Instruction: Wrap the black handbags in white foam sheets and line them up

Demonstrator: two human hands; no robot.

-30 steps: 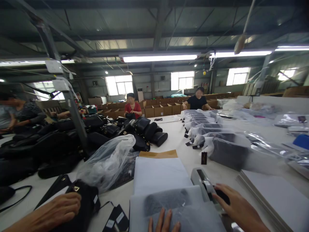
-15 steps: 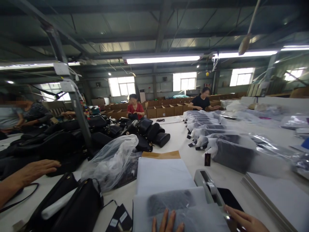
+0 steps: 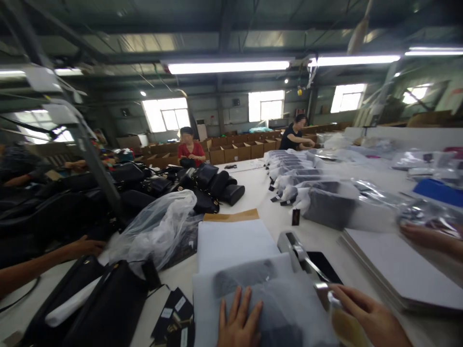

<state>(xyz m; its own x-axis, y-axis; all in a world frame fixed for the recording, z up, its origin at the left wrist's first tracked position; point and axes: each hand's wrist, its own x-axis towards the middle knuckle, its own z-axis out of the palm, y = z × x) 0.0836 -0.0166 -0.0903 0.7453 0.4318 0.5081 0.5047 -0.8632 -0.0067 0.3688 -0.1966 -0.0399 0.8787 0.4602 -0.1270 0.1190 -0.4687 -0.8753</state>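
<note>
Your white bench (image 3: 255,193) is carrying a translucent-wrapped package (image 3: 280,301); your left grip (image 3: 238,320) is lying open on it (fingers spread), your right grip (image 3: 372,313) pinching tape (image 3: 315,271) beside the dispenser (image 3: 289,246).

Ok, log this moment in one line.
left hand: flat on translucent wrapping | right hand: at tape dispenser, grip unclear | black bags: left of wrapping

Can't follow the left hand (image 3: 239,317) past the bottom edge! Can't read the black tags (image 3: 169,307), too small in print. Can't name the blurred amber thing (image 3: 346,326) at the right hand (image 3: 372,313), nor fully see the black slab (image 3: 324,266) behind the tape dispenser (image 3: 292,246)!
</note>
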